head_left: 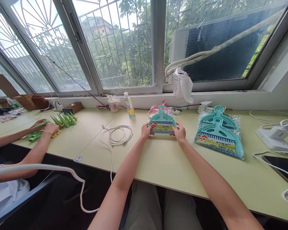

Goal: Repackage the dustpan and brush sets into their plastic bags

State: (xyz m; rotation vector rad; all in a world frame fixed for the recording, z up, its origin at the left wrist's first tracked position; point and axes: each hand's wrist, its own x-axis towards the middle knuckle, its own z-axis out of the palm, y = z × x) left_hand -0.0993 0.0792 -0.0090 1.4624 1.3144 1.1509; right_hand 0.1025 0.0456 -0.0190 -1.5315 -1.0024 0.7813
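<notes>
Between my two hands is a teal dustpan and brush set (161,117) in clear wrap, with a printed label across its front. My left hand (147,131) grips its left lower corner, and my right hand (180,132) grips the right one. The fingertips curl under its lower edge. Just behind it, partly hidden, lies a pink dustpan set (154,109). To the right of my right hand, several wrapped sets form a pile, a teal dustpan set (217,137) on top with its brush bristles showing.
A coiled white cable (121,135) lies left of my hands. A drink bottle (129,104) and a plastic cup (113,103) stand by the window. On the right are a power strip (270,139) and phone (282,166). At left, another person's hands (49,128) handle green items.
</notes>
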